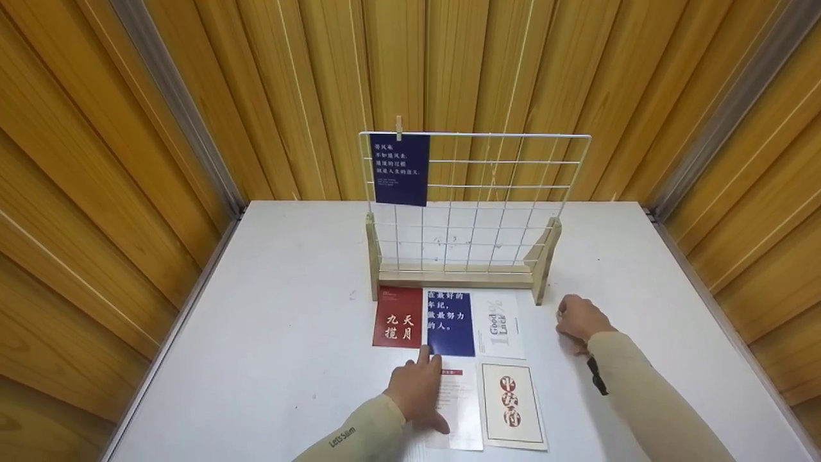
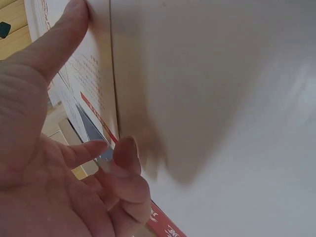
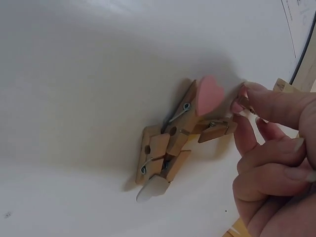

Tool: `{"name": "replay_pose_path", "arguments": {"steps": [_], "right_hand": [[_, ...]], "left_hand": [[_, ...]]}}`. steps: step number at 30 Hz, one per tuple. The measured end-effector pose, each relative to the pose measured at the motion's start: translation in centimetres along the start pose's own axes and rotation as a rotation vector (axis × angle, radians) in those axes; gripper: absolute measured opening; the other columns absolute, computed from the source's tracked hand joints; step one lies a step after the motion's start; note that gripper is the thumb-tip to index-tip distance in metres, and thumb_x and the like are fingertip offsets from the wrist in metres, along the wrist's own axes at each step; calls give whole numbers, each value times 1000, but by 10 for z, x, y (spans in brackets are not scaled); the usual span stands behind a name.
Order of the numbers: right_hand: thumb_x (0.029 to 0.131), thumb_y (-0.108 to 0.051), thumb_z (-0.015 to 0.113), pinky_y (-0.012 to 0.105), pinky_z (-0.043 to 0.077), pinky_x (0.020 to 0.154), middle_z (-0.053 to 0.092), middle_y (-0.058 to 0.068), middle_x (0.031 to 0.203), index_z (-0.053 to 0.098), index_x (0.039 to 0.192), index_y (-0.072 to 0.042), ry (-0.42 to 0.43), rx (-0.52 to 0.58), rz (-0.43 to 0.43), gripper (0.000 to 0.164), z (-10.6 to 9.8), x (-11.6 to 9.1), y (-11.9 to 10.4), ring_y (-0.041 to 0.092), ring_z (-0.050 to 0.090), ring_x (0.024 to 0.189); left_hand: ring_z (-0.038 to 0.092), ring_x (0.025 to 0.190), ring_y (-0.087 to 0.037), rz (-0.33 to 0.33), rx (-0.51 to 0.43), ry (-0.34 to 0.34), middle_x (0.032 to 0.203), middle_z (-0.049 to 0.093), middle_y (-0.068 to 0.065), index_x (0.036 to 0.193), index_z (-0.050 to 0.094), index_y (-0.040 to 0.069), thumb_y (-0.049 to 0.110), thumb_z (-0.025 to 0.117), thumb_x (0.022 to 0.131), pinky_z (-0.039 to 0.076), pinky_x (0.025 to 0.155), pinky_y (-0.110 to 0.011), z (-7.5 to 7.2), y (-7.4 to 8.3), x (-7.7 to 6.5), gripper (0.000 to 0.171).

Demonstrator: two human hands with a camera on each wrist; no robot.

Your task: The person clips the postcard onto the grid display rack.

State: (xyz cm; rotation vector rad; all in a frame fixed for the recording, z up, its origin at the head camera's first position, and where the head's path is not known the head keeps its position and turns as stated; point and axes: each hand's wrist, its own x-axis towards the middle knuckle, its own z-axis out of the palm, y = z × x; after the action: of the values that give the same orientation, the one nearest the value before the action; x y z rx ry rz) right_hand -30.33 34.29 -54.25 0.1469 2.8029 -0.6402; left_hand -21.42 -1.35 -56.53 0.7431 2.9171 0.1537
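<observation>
My right hand [image 1: 580, 319] pinches a small wooden clothespin with a pink heart [image 3: 238, 106] between thumb and forefinger. Beside it, in the right wrist view, lies a pile of wooden clothespins [image 3: 175, 131], one with a pink heart and one with a pale ornament. My left hand [image 1: 417, 391] spreads its thumb and forefinger over a white card with a red bar [image 1: 466, 417]. Its forefinger reaches the lower edge of a blue card [image 1: 452, 340]; in the left wrist view its thumb [image 2: 74, 24] lies on the white card.
Behind the cards stands a wire grid rack on a wooden base [image 1: 455, 280]. A clothespin [image 1: 399, 126] holds a navy card [image 1: 401, 189] at its top left. A red card [image 1: 397, 308], a "Good Luck" card [image 1: 510, 343] and a cream card [image 1: 532, 423] lie before it.
</observation>
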Motion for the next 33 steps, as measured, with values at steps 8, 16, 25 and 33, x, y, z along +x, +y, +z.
{"name": "replay_pose_path", "arguments": {"steps": [8, 16, 25, 33], "right_hand": [[87, -6, 63, 38, 50, 60, 61, 26, 101, 48, 119, 11, -5, 36, -2, 40, 2, -2, -1, 29, 59, 74], [91, -12, 62, 32, 48, 52, 60, 14, 85, 58, 104, 9, 10, 91, 28, 25, 3, -11, -3, 23, 58, 64], [98, -14, 56, 30, 48, 43, 56, 10, 80, 55, 110, 5, 35, 153, -1, 22, 0, -19, 4, 19, 55, 55], [100, -26, 57, 44, 48, 78, 62, 14, 101, 64, 110, 5, 86, 126, -82, 33, -10, -17, -1, 28, 55, 88]], "left_hand": [[65, 86, -31, -5, 38, 15, 132, 49, -19, 130, 47, 4, 65, 93, 38, 56, 63, -41, -6, 0, 0, 119], [68, 75, -31, -46, -11, 61, 119, 59, -19, 128, 45, 5, 55, 96, 41, 56, 57, -41, -4, 1, -2, 113], [65, 67, -26, -41, -76, 146, 99, 65, -13, 111, 49, 9, 43, 97, 51, 55, 55, -39, -1, 6, 2, 84], [65, 65, -26, -28, -61, 190, 91, 64, -11, 108, 48, 10, 34, 96, 58, 53, 53, -37, -4, 3, 2, 73]]}}
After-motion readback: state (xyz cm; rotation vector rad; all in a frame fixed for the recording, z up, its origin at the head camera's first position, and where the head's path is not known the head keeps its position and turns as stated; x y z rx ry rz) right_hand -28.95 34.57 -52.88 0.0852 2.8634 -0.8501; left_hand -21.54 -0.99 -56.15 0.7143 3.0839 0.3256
